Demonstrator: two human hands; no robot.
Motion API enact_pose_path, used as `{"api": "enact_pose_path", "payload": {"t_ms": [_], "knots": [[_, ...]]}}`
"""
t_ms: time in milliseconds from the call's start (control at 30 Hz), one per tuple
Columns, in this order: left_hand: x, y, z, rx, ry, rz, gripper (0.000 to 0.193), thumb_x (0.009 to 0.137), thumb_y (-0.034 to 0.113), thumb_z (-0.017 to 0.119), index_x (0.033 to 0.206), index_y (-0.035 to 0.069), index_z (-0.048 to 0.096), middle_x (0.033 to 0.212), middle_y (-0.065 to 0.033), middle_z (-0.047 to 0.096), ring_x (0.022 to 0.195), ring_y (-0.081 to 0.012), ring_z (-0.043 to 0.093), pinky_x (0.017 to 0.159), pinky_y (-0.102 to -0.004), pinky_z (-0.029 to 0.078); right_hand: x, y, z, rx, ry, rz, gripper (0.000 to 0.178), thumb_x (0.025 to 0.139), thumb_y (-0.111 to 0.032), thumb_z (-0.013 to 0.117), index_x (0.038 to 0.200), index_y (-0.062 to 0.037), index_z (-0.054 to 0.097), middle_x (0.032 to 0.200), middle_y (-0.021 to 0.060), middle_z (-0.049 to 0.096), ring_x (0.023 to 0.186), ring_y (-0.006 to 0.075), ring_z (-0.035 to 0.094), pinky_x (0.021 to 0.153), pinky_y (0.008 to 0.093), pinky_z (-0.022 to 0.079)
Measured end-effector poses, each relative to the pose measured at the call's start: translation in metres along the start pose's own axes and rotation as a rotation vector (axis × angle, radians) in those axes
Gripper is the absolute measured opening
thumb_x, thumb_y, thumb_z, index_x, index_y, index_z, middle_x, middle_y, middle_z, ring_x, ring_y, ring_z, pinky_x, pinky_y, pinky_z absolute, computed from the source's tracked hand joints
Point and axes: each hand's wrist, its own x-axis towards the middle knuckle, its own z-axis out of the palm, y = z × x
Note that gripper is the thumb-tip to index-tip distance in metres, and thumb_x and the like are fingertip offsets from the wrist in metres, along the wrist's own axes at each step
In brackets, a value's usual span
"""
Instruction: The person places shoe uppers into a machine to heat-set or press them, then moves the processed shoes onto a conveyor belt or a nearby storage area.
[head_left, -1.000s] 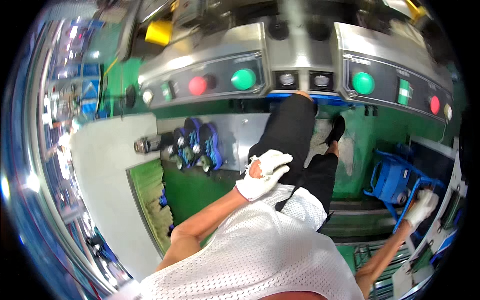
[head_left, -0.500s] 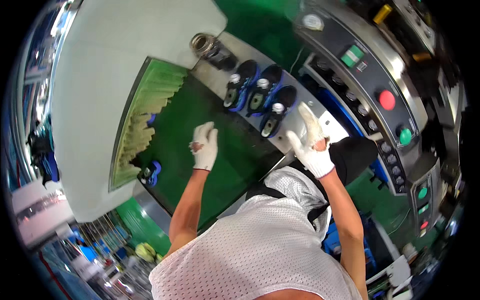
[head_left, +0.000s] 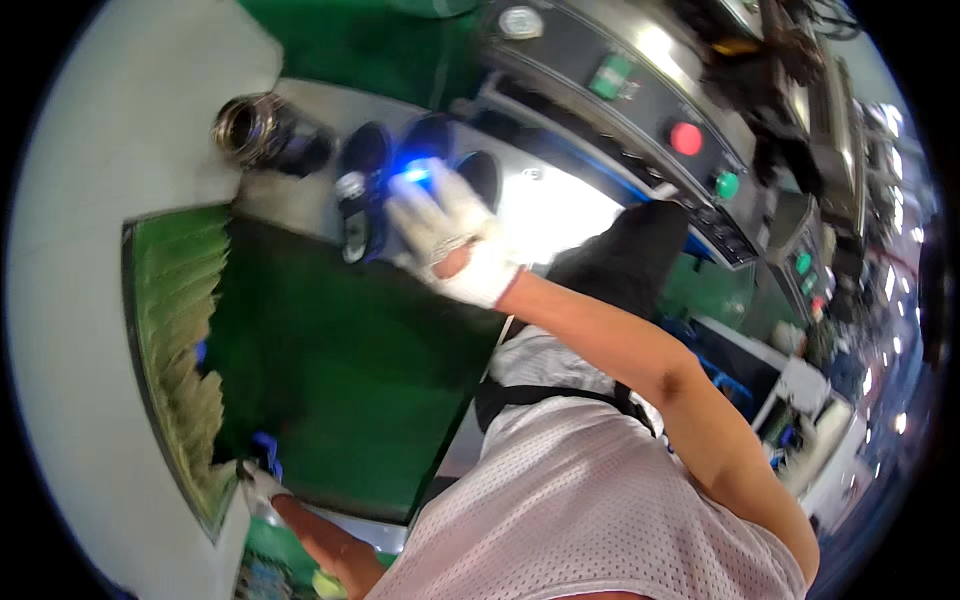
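My right hand (head_left: 455, 240), in a worn white glove, reaches over the dark shoes on the metal ledge with its fingers stretched out. It hides much of the middle shoe (head_left: 430, 135) and part of the right-hand shoe (head_left: 483, 178); whether it touches them I cannot tell. Left of it the third shoe (head_left: 362, 190) shows more fully. A bright blue glow covers the fingertips. At the lower left, my gloved left hand (head_left: 262, 488) is beside a black and blue shoe (head_left: 266, 452) at the strip curtain's lower end. Its fingers are small and blurred.
A dark cylinder with a metal rim (head_left: 245, 130) lies at the ledge's left end. The green belt (head_left: 330, 370) runs out from under the yellow-green strip curtain (head_left: 185, 340) of a pale machine housing (head_left: 70, 250). A control panel with a red button (head_left: 685, 138) stands at upper right.
My right hand has moved left over the shoes on the ledge. My left hand has gone down and left to the shoe by the curtain. The whole view has turned.
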Motion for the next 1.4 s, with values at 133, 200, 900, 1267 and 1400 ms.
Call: {"api": "enact_pose_path", "payload": {"t_ms": [133,200,900,1267,1400], "knots": [[-0.003,0.024,0.003,0.344,-0.015,0.067,0.067,0.105,0.058,0.048,0.135,0.002,0.069,0.129,-0.0256,0.072,0.118,-0.0432,0.069,0.105,-0.0524,0.054,0.003,-0.001,-0.004,-0.028,0.0,-0.016,0.068,0.075,-0.038,0.085,0.131,-0.0044,0.067,0.147,0.0167,0.051,0.141,0.0471,0.046,0.116,0.0562,0.046],[0.009,0.001,0.002,0.597,0.16,0.427,0.056,0.11,0.047,0.045,0.132,0.002,0.069,0.126,-0.0261,0.072,0.113,-0.0416,0.071,0.095,-0.0531,0.058,0.002,-0.002,-0.004,-0.025,0.018,-0.007,0.069,0.075,-0.037,0.085,0.132,-0.0029,0.067,0.147,0.0176,0.052,0.14,0.0478,0.047,0.116,0.0565,0.047],[-0.43,0.335,-0.102,-0.437,-0.483,1.637,0.031,0.076,-0.007,0.073,0.106,0.0,0.067,0.105,-0.0191,0.063,0.095,-0.0352,0.064,0.085,-0.0441,0.054,-0.08,-0.026,-0.091,0.725,-0.068,0.046,0.098,0.079,-0.042,0.083,0.156,0.002,0.042,0.162,0.0283,0.038,0.147,0.0529,0.039,0.121,0.0554,0.038],[-0.714,0.592,-0.185,-0.358,-0.577,2.778,0.047,0.083,0.019,0.084,0.124,0.004,0.07,0.126,-0.0209,0.068,0.118,-0.0381,0.067,0.098,-0.0457,0.056,-0.209,0.096,-0.199,1.606,0.203,0.7,0.078,0.087,-0.034,0.084,0.151,-0.0027,0.053,0.125,0.0149,0.07,0.114,0.0179,0.066,0.097,0.0348,0.053],[-0.785,0.731,-0.125,-0.456,-0.429,2.517,0.05,0.096,0.024,0.076,0.138,0.001,0.061,0.134,-0.022,0.063,0.125,-0.0369,0.062,0.11,-0.0453,0.049,-0.284,0.086,-0.174,2.18,0.689,0.655,0.08,0.084,-0.014,0.088,0.153,0.0023,0.05,0.138,0.0094,0.067,0.122,0.0178,0.064,0.108,0.0341,0.049]]}}
